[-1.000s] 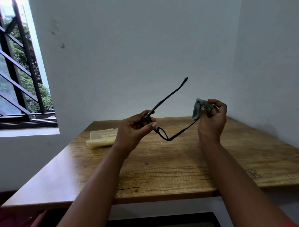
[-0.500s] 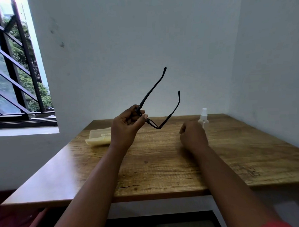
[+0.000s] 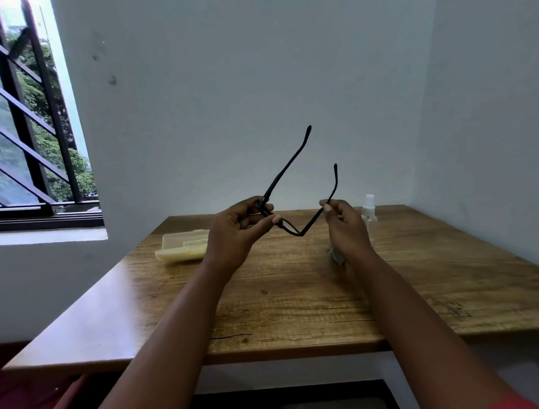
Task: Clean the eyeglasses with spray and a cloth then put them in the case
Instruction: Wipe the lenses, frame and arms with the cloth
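I hold black eyeglasses [image 3: 297,231] in the air above the wooden table [image 3: 297,302], both temples unfolded and pointing up. My left hand [image 3: 235,233] grips the frame at the left hinge. My right hand [image 3: 346,228] pinches the right temple between thumb and fingertip. A grey cloth [image 3: 335,253] lies crumpled on the table, mostly hidden behind my right wrist. A small clear spray bottle [image 3: 369,214] stands just beyond my right hand. The pale yellow case [image 3: 180,247] lies at the table's back left, partly behind my left hand.
White walls close in behind the table and on the right. A barred window [image 3: 27,128] is at the left. The table's front edge [image 3: 268,349] runs under my forearms.
My right hand lowered to the table and let go of the cloth, then rose and took hold of the right temple. The glasses tilted more upright in my left hand.
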